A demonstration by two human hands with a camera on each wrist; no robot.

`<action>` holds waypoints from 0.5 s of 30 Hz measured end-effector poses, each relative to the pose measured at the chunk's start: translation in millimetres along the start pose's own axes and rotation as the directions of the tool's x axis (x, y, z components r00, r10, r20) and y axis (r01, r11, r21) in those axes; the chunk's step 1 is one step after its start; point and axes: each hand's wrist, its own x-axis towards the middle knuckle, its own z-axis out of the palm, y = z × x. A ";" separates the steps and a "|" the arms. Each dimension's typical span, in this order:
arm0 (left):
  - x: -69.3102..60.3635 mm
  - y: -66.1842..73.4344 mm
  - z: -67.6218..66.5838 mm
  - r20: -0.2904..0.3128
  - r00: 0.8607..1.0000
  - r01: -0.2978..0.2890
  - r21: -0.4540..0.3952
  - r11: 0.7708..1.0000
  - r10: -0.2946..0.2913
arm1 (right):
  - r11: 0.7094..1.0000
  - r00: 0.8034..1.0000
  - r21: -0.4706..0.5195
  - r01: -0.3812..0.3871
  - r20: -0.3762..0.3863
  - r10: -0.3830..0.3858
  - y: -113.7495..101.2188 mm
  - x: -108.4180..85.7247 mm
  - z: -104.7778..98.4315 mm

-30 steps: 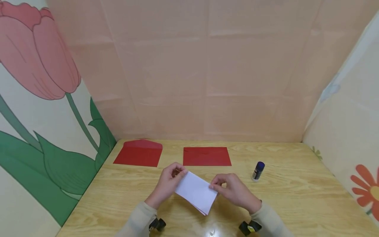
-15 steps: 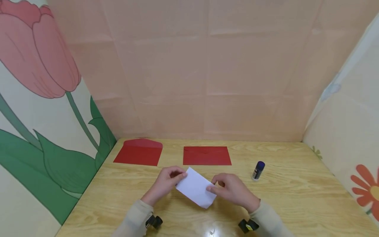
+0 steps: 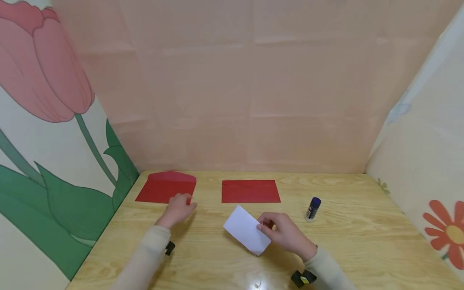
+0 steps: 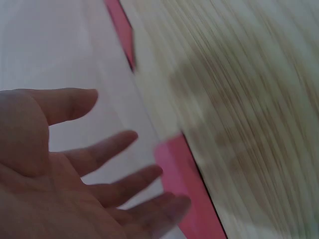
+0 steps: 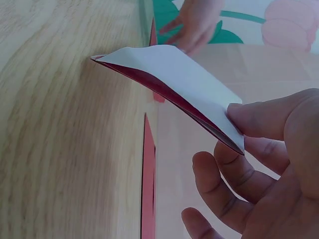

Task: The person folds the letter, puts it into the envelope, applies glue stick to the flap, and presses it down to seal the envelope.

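Ok, ppr (image 3: 245,231) slants near-rt lengthwise.

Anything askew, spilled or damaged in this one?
Nothing looks spilled or damaged. One mismatch: the left red envelope lies with its flap open, whereas the other red envelope lies closed.
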 end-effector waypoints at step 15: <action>5.8 -29.1 -9.0 0.134 0.986 0.088 0.118 0.989 -0.103 | 1.000 1.000 -0.030 0.002 -0.016 -0.003 1.3 0.2 2.7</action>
